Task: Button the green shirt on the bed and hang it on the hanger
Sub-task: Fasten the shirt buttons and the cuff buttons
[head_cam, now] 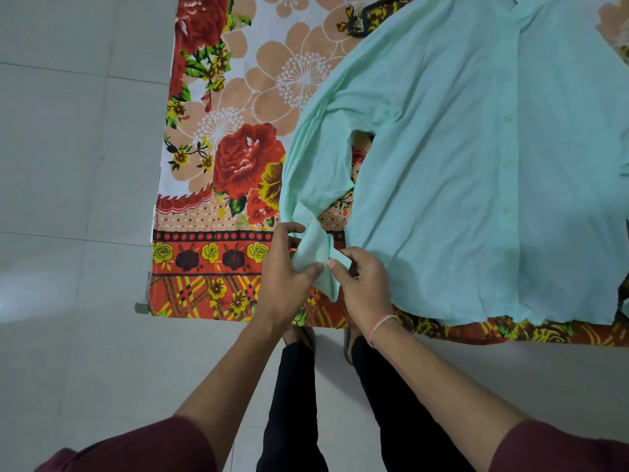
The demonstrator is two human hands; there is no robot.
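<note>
A pale green shirt [469,158] lies spread flat on the flowered bed sheet [238,107], its front placket with small buttons running down the right side. Its left sleeve curls down to the bed's near edge. My left hand [286,270] and my right hand [364,284] both pinch the sleeve cuff [315,248] between fingertips, thumbs nearly touching each other. A dark hanger [357,25] pokes out from under the shirt's shoulder at the top; most of it is hidden.
The bed's near edge runs along the bottom of the sheet at my legs. Pale tiled floor [75,199] fills the left side and the foreground. My feet in dark sandals [299,335] stand right against the bed.
</note>
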